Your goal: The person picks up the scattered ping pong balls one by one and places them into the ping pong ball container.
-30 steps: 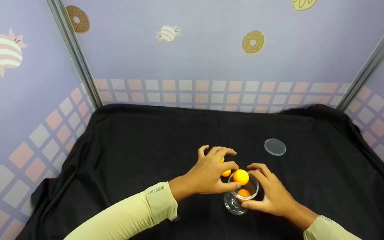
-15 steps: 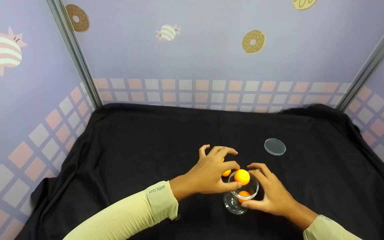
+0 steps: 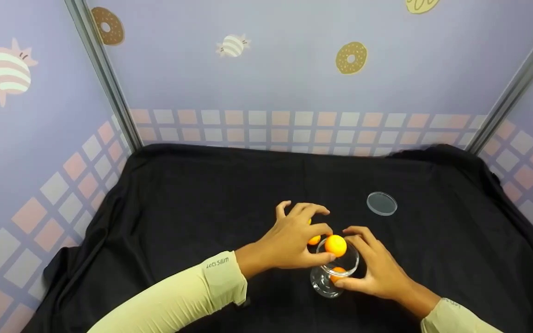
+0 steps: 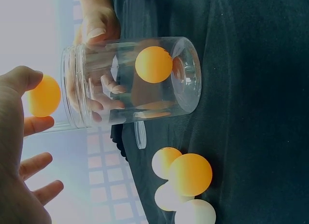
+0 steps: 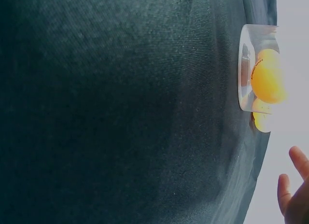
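Observation:
My left hand (image 3: pixel 289 238) pinches an orange ping-pong ball (image 3: pixel 336 246) between thumb and index finger, with the other fingers spread. That ball is right over the mouth of a clear jar (image 4: pixel 111 79), which stands upright on the black cloth. My right hand (image 3: pixel 377 273) holds the jar by its side near the rim, thumb in front and fingers behind. A second orange ball (image 4: pixel 153 64) is inside the jar, low down. Several more balls (image 4: pixel 190 175) lie together on the cloth beside the jar, mostly hidden by my left hand in the head view.
A round clear lid (image 3: pixel 382 204) lies on the black cloth (image 3: pixel 211 194), beyond the jar to the right. Patterned walls (image 3: pixel 285 69) enclose the back and both sides.
The pinched ball has shifted very slightly to the right over the jar's mouth. The ball in the jar sits a little lower in the head view. Both hands are nearly still.

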`<state>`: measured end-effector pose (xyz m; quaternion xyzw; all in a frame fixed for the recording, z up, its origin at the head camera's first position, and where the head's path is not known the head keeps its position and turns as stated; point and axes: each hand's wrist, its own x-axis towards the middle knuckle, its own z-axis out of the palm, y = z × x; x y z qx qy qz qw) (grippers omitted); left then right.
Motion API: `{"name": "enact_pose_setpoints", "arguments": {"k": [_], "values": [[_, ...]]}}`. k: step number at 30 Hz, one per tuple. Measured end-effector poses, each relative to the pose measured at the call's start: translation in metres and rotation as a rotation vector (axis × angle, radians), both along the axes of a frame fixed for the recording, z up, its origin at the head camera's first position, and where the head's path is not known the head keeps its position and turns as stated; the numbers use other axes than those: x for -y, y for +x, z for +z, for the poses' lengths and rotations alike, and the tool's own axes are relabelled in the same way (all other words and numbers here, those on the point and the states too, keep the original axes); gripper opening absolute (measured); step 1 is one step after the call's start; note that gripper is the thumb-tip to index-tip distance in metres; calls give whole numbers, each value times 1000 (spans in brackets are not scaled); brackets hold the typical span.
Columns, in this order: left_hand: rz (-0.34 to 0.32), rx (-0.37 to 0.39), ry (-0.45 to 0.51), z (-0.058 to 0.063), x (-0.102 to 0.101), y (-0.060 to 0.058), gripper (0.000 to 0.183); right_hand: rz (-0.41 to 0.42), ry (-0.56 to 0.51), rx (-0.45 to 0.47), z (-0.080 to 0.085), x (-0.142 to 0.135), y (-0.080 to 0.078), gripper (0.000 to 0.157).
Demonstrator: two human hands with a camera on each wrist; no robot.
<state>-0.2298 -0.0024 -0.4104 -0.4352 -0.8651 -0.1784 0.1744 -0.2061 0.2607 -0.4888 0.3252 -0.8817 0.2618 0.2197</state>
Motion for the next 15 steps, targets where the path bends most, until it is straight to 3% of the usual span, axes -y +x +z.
{"name": "enact_pose_setpoints", "arguments": {"k": [15], "values": [[4, 45, -13, 0, 0, -1, 38, 6, -2, -16, 1, 0, -1, 79]]}}
